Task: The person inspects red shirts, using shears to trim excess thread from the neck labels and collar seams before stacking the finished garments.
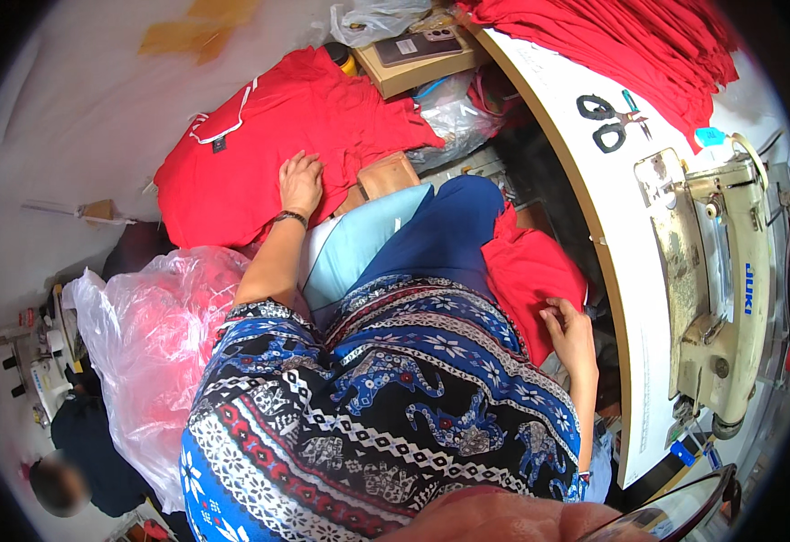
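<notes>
My left hand (301,183) lies on a heap of red garments (232,176) at the left, palm down, its fingers loosely bent and not gripping. A white-edged piece and a small dark label show on top of the heap. Beside my right thigh hangs a red cloth (535,271), partly over my lap. My right hand (568,334) rests against that cloth's lower edge, with fingers slightly curled and apart. No held thing shows in either hand.
To the right stands a white table (594,181) with a sewing machine (729,289), black-handled scissors (605,122) and piled red fabric (621,45). A phone (418,47) lies on a box (395,77) at the back. A plastic bag (160,316) bulges at left; another person (97,452) sits beyond.
</notes>
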